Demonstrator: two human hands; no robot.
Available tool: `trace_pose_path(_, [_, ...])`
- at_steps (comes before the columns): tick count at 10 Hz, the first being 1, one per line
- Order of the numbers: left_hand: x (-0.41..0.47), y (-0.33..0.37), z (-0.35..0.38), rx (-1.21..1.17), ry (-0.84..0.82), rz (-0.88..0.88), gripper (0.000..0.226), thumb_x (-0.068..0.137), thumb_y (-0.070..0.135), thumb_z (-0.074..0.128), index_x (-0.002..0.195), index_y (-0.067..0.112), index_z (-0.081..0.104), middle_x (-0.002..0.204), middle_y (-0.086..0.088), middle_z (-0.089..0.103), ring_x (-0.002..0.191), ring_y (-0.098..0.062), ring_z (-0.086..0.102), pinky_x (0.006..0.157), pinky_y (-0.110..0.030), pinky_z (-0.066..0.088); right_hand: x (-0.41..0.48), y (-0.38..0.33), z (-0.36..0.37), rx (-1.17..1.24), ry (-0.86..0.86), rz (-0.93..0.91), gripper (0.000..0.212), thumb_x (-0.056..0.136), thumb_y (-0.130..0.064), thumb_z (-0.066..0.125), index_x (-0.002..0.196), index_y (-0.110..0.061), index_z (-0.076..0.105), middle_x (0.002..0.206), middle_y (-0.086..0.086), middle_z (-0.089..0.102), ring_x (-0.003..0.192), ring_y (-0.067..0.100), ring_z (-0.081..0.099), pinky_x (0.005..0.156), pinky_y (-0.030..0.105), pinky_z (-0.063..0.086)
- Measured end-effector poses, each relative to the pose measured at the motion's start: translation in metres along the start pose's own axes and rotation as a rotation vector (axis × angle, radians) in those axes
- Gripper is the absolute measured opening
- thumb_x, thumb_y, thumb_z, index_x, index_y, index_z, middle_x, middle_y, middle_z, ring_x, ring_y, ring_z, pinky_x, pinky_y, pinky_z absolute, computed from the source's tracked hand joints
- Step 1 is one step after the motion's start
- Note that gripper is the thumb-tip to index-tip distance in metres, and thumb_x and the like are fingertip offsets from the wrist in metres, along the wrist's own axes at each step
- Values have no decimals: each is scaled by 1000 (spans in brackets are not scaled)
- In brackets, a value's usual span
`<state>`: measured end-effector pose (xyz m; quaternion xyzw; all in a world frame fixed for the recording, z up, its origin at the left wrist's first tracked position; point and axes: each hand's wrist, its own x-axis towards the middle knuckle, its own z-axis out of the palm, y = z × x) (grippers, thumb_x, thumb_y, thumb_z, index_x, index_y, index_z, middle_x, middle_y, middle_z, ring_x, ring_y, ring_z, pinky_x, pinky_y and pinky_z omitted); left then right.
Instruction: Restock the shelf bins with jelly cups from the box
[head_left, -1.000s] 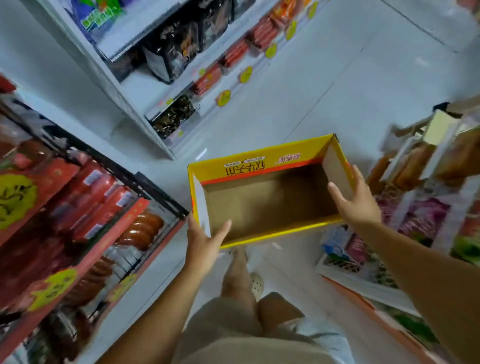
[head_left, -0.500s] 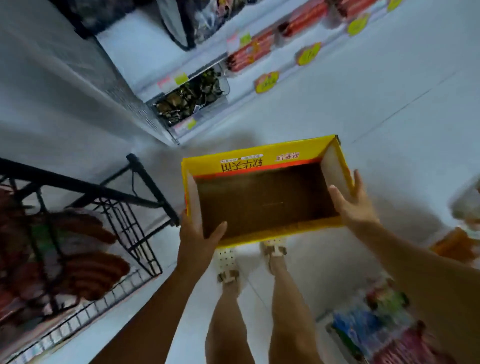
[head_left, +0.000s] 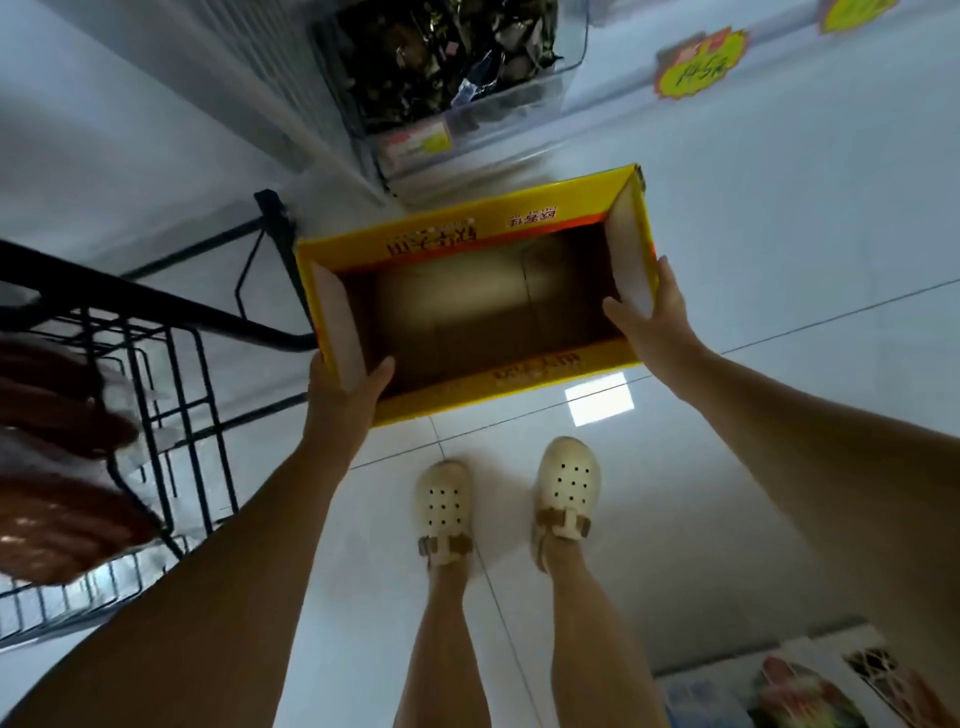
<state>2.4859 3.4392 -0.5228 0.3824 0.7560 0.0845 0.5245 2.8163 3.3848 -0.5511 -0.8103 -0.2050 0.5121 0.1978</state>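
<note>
Head view: we hold the box (head_left: 467, 312) above the floor (head_left: 779, 234), left hand (head_left: 345, 387) and right hand (head_left: 654, 322) each gripping an end wall, thumbs inside. It seems empty in the dim light, so probably light but bendy cardboard; the end walls suit us best.

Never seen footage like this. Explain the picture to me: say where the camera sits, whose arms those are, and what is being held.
No machine here: a person wears one camera on the head, looking down, so you see their own arms, legs and cream perforated clogs on the white tiled floor. The left grip and right grip, both bare hands, pinch opposite end walls of an open yellow cardboard box, thumbs inside. Its brown inside is bare, no jelly cups showing. On the left stands a black wire rack of brown sausage-like packs.
</note>
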Motion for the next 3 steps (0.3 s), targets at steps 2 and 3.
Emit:
trace_pose_path(2, [4,-7,3,-7,-103,42,63,93,24,62,147,25,29,133,4,48,122,-16,47,88,-20,40,5,10,6,-57,-74,-7,93,86,-41,64,153,-32,-1,159,0,17,143,29,25,112,54,32])
trace_pose_path(3, [-15,2,-1,25,-150,109,75,90,30,65,151,29,23,143,6,43,128,-14,44,100,-24,39,-14,-4,4,-143,-47,-8,89,91,-37,59,153,-30,-5,160,4,15,144,32,24,113,53,30])
